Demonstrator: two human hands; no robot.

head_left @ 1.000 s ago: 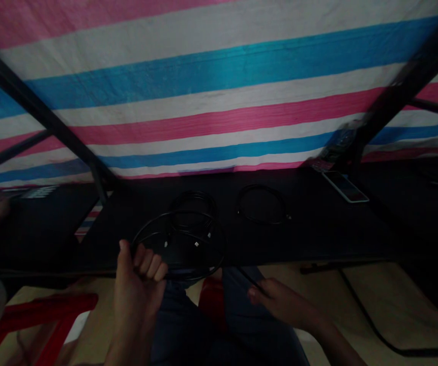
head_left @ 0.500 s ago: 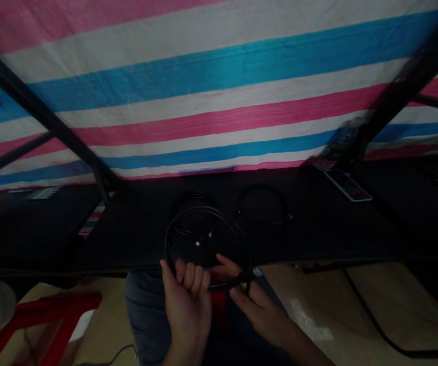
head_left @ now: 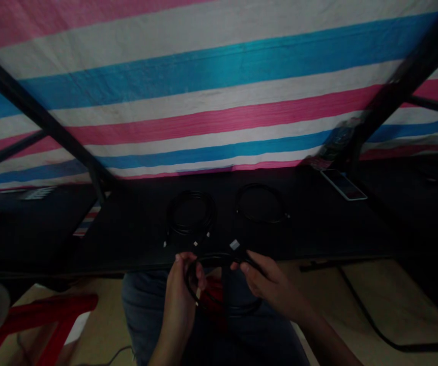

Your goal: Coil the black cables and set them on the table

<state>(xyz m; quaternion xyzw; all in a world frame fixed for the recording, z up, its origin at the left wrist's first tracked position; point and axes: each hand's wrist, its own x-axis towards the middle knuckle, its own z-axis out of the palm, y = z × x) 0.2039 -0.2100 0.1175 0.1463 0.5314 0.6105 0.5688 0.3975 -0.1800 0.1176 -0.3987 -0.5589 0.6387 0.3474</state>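
Observation:
My left hand [head_left: 182, 284] is closed around a coiled black cable [head_left: 219, 300] held over my lap, just below the front edge of the dark table [head_left: 318, 229]. My right hand [head_left: 264, 277] pinches the same cable near its silver-tipped plug [head_left: 234, 244], which pokes up over the table edge. Two more coiled black cables lie on the table beyond: one [head_left: 191, 216] straight ahead of my hands with its ends trailing toward me, another [head_left: 260, 204] to its right.
A phone [head_left: 343, 184] lies at the table's back right beside a black frame post [head_left: 390, 86]. A striped pink, blue and white tarp [head_left: 203, 91] hangs behind. A red stool [head_left: 47, 317] stands at lower left; a black cord [head_left: 367, 315] runs over the floor at right.
The large loop my hands held above the table edge has been drawn down into a smaller coil over my lap. My right hand shifted up to the plug end.

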